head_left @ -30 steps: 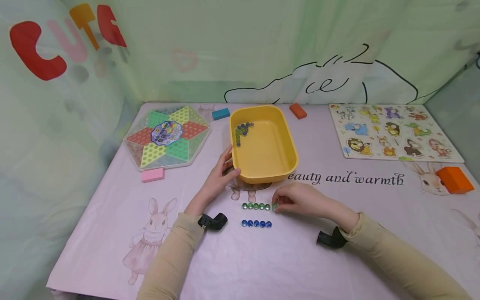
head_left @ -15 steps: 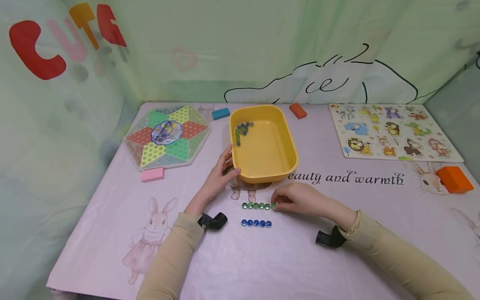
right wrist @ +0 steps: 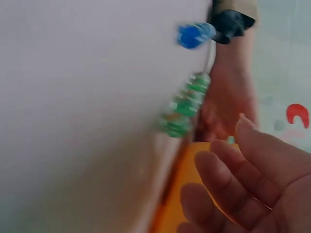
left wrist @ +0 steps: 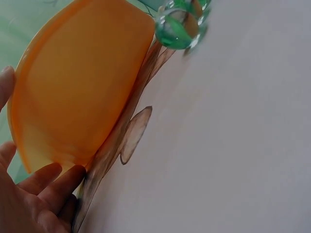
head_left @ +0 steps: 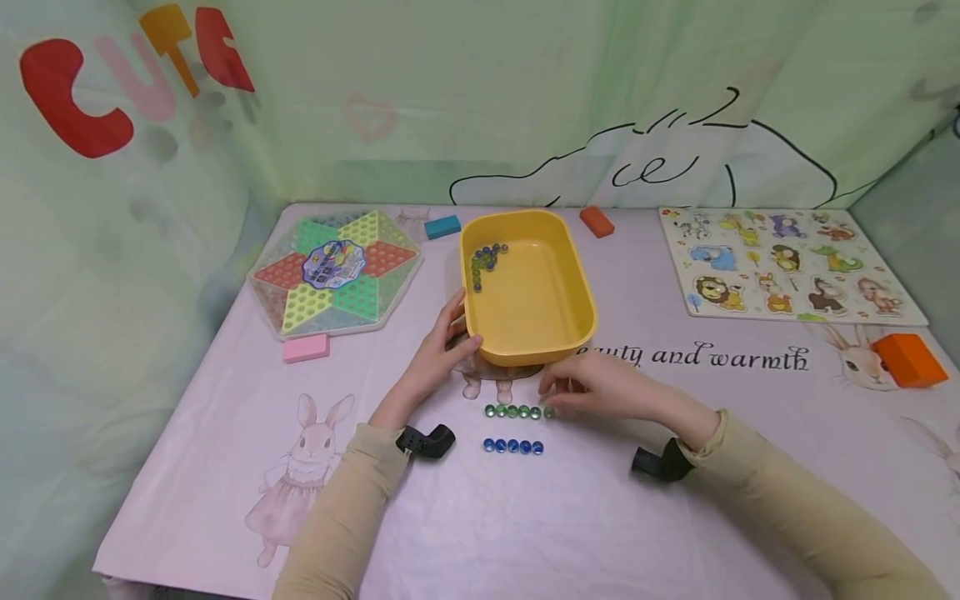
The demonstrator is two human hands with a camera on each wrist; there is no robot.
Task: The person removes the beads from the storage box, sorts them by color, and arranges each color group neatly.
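A: What is the person's left hand doing?
B: It holds the tub by its near left corner, fingers loosely bent along the outer left wall, thumb at the near corner.

A: And the right hand?
B: It hovers by the right end of the green marbles. In the right wrist view its thumb and fingers stand well parted, with nothing gripped between them. Whether a fingertip touches the last marble, one cannot tell.

A: How do the marbles lie?
B: On the desk, in front of the tub: six green in a row, the sixth set slightly apart, and nearer the person a row of five blue marbles. More marbles, blue and green, sit in the tub along its left wall.

A: What else is about?
B: To the left, a star board with a pink block just before it. A teal block and a red block flank the tub's far end. To the right, an animal puzzle and an orange block.
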